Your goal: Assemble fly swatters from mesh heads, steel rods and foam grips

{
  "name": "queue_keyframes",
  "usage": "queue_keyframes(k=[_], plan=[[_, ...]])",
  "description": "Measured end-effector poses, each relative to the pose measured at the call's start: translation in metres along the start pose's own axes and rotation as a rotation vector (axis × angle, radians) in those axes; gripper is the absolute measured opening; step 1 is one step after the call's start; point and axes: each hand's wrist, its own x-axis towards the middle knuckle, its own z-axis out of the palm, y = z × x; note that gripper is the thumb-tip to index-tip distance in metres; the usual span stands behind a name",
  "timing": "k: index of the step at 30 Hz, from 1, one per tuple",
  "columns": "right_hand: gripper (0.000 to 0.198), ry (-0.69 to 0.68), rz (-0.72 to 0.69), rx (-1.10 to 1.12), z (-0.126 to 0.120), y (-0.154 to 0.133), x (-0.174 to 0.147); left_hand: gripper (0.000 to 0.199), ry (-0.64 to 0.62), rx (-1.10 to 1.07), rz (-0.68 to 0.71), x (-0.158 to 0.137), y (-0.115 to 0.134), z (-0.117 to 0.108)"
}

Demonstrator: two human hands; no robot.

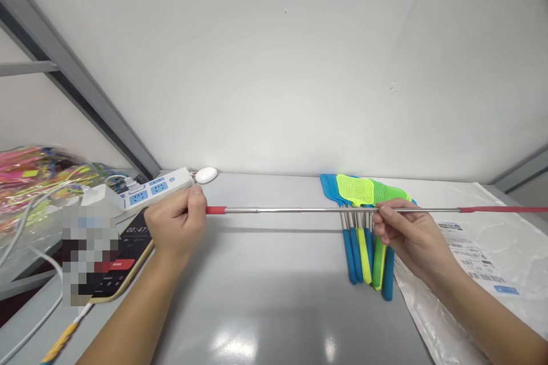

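Observation:
A red fly swatter with a telescopic metal rod is stretched level above the table, its rod drawn out long. My left hand is wrapped in a fist round its red handle, most of which is hidden in the palm. Thumb and fingers of my right hand pinch the thin metal rod. The red swatter head is seen nearly edge-on and runs out of view at the right. Below and beside my right hand lie several blue, yellow and green fly swatters, collapsed and fanned together.
At the left are a phone showing a timer, a power strip with plugs and cables, and plastic-wrapped colourful items. A white oval object sits by the wall. A white mailing bag with a label covers the table's right side.

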Motion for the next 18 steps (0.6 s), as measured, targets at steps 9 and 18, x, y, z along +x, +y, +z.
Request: queue_keyframes(k=[9,18], plan=[[0.013,-0.165,0.034,-0.092,0.015,0.022,-0.021,0.04,-0.212,-0.225,0.333,-0.033,0.056,0.018],[0.016,-0.145,0.032,-0.113,0.014,0.017,-0.02,0.041,-0.29,-0.228,0.342,-0.037,0.065,0.02]])
